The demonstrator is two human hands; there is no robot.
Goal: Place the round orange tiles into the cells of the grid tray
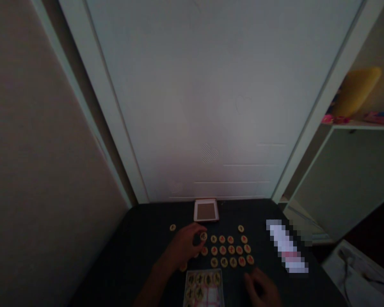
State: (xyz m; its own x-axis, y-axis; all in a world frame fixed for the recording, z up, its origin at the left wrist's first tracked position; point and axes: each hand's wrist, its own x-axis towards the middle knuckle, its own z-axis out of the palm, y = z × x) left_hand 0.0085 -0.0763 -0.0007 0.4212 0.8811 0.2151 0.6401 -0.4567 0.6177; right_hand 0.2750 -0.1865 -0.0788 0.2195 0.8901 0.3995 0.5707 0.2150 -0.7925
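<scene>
Several round wooden game pieces (231, 250) with red and dark marks lie in rows on a dark table (137, 256). My left hand (187, 245) reaches over the left end of the rows, its fingertips pinched on one round piece (204, 236). My right hand (262, 289) rests low on the table at the right, fingers curled; I cannot make out anything in it. A clear tray (204, 292) near the front edge holds several more pieces. A lone piece (173, 227) lies at the far left, another (241, 228) at the far right.
A small square box lid (206, 210) sits at the table's far edge against a white door (211, 106). A blurred-out flat object (287, 246) lies on the table's right side. A shelf unit (342, 179) with a yellow object (356, 91) stands to the right.
</scene>
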